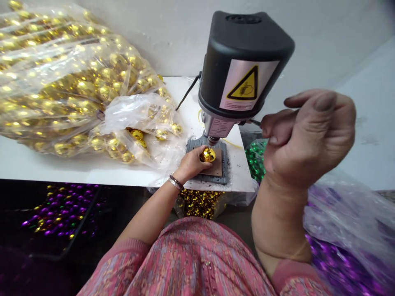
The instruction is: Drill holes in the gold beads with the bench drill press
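Observation:
A shiny gold faceted ball (208, 155) sits under the chuck of a black bench drill press (247, 45). My left hand (194, 162) is closed on the ball from the left, thumb and fingers around its sides. It holds the ball over a brown board (217, 165) on the grey drill base (224, 176). The drill bit comes down at the top of the ball; how deep it reaches, I cannot tell. To the right of the motor, my right hand (308, 135) has its fingers curled at the end of the thin metal lever (254, 122).
A large clear bag of gold balls (77, 90) fills the left of the white table (27, 164). Below the front edge hang gold shavings in a bag (202, 203). Purple and gold beads (61, 209) lie lower left; green (257, 158) and purple (339, 263) shiny material stands right.

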Available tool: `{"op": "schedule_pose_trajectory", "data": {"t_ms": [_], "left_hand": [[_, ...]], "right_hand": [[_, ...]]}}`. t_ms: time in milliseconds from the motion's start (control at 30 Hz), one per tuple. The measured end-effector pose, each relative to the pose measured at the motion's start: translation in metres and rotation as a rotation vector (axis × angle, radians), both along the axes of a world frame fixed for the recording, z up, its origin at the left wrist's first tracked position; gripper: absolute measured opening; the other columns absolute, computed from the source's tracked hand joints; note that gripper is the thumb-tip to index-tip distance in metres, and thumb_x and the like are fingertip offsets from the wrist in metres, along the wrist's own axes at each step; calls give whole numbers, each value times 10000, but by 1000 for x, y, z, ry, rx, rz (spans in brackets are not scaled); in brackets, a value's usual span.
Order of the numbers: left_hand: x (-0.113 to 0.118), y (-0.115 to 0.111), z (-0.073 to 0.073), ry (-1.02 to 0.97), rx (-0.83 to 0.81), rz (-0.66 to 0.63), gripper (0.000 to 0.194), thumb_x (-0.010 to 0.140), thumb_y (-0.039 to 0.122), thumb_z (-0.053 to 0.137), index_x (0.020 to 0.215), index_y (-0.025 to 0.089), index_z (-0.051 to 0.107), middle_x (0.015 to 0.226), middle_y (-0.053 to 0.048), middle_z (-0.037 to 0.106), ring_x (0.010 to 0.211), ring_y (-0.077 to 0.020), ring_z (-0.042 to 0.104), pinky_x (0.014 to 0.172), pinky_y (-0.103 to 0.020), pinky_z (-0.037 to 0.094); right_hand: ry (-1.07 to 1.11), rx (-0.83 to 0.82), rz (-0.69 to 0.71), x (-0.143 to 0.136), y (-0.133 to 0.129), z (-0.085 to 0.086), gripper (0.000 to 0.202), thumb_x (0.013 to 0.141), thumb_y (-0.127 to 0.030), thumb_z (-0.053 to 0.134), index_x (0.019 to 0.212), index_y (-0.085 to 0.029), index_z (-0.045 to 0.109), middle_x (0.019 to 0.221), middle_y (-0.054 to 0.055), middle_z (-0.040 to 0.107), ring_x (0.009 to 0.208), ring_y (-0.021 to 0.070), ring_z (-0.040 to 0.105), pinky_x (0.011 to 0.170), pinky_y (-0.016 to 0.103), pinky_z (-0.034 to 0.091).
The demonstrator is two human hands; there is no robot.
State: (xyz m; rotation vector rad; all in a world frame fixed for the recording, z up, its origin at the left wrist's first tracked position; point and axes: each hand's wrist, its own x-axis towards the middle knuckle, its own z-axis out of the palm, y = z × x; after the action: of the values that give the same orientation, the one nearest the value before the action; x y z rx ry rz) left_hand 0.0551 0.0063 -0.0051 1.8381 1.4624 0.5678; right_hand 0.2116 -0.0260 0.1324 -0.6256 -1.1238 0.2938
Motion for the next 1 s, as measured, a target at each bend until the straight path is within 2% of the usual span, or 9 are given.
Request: {"op": "schedule_pose_trajectory", "data": {"t_ms": [200,467,667,833,1000], "left_hand": [[-1,1,0,-42,-8,-13,696,731,222,828,1404,238,654,1235,-63,781,1106,-286,726,990,-387,566],[-1,0,-2,-72,1,13,703,709,206,845,1388,259,674,1212,-57,787,1077,-275,725,961,-367,565],[-1,1,-5,-73,-1,8,668,703,224,845,1352,270,694,1211,-43,785,1100,-277,721,965,-348,559],[-1,1,-7,-112,-22,12,679,698,233,845,1358,265,688,1191,-41,795,1075,-279,727,948,-359,571],[-2,1,-10,-142,-14,12,644,691,229,847,1319,261,709,1186,-41,796,1077,-280,729,963,-368,572]], "right_hand": [[-38,15,-42,2,-5,-21,322,986,-446,583,852,-154,600,513,-104,347,429,-13,438,476,141,429],[-73,81,-68,3,-5,-33,280,1014,-392,556,874,-154,601,530,-98,415,442,-7,436,483,150,436],[-69,84,-134,3,-5,-45,285,1025,-385,519,844,-174,582,501,-85,370,444,23,448,507,182,462],[-73,175,-93,3,-1,-54,225,1033,-328,480,886,-186,574,492,-82,348,452,44,450,517,193,465],[-48,278,-72,2,7,-62,251,1038,-322,460,842,-180,523,471,-90,304,424,44,429,504,171,447]]}}
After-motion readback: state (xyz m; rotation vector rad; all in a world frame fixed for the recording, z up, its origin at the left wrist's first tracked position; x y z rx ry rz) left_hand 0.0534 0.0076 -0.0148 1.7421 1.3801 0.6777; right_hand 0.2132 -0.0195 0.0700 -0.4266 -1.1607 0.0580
